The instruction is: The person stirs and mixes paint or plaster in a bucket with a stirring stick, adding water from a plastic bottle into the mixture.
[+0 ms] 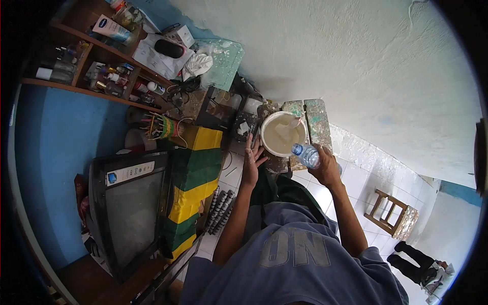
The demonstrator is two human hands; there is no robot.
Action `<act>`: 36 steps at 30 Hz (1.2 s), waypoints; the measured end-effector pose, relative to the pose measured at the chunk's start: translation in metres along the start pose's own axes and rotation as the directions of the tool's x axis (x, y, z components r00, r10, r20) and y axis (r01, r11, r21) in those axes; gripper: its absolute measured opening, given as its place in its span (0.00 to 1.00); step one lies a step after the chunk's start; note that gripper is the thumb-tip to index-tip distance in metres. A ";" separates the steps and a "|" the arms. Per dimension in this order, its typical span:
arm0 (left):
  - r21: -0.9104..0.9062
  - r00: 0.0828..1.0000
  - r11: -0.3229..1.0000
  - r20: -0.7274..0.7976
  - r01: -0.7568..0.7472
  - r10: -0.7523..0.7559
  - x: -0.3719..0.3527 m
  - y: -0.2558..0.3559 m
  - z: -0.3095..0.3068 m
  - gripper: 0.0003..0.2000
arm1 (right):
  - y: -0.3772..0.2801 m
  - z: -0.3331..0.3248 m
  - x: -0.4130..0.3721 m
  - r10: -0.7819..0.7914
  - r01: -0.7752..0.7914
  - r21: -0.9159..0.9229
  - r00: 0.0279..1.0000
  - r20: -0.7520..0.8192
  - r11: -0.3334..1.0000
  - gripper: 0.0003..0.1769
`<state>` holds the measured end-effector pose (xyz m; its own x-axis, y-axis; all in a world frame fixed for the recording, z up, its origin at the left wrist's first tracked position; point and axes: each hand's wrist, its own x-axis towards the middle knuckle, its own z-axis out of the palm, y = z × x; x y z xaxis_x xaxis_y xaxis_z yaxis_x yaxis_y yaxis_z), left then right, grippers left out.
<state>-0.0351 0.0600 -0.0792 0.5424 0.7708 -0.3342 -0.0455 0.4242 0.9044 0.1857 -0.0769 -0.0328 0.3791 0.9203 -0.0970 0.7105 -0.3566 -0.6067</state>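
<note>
My right hand (327, 170) grips a clear bluish plastic bottle (306, 155), tilted with its neck at the rim of a white bucket (263, 141). A pale beige, paint-like mix fills part of the bucket, and a light-coloured tool (293, 123) leans inside against the far wall. On the bucket's left side, my left hand (250, 163) has its fingers spread and holds nothing; whitish smears mark its fingers. Beneath the bucket stands a paint-spattered wooden stool (318, 122).
Left of me are a television (131, 216), a green-and-yellow cloth (195, 183) and a shelf (76, 38) of bottles. A plastered wall (356, 66) rises ahead. Rightward on the tiles stand a wooden stool (405, 223) and a person in black trousers (414, 267).
</note>
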 end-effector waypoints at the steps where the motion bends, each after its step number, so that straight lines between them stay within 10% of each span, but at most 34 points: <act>1: 0.001 1.000 1.000 0.004 -0.007 0.007 -0.001 0.000 -0.001 0.41 | -0.002 -0.002 0.000 0.000 0.000 -0.001 1.000 0.005 1.000 0.38; 36: -0.015 1.000 0.999 0.009 -0.029 0.029 -0.004 -0.007 0.003 0.38 | -0.011 -0.011 -0.001 0.075 -0.074 -0.142 0.997 0.000 0.987 0.38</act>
<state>-0.0344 0.0520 -0.0832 0.5480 0.7788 -0.3052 -0.0736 0.4084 0.9098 0.1837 -0.0756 -0.0171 0.4313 0.8909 -0.1425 0.7574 -0.4433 -0.4794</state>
